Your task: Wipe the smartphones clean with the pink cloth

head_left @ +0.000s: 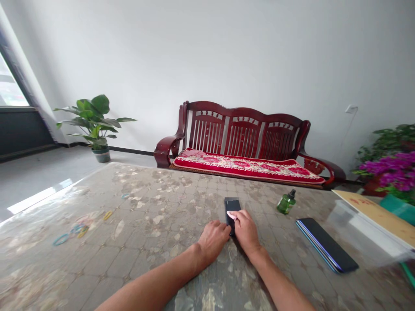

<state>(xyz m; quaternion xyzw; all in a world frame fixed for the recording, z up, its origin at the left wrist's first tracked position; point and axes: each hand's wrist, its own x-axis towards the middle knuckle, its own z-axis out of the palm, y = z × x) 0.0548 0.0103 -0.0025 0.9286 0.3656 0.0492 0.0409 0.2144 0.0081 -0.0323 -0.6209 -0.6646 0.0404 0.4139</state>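
A dark phone (232,204) lies flat on the patterned tablecloth (149,242), straight ahead of me. My left hand (214,238) grips its near left edge with the fingers curled. In my right hand (247,229), a small pale pink cloth (231,214) is pinched and touches the phone's upper surface. Much of the phone's near half is hidden by both hands. To the right stands a green spray bottle (286,202) with a black top. Closer to me on that side is a stack of dark, flat, phone-like slabs (327,244).
Several coloured bands (61,240) lie at the table's left. A clear plastic box (366,231) with a tan board (379,214) on top sits at the right, beside purple flowers (394,172). Beyond the table are a wooden bench (244,134) and a potted plant (97,125).
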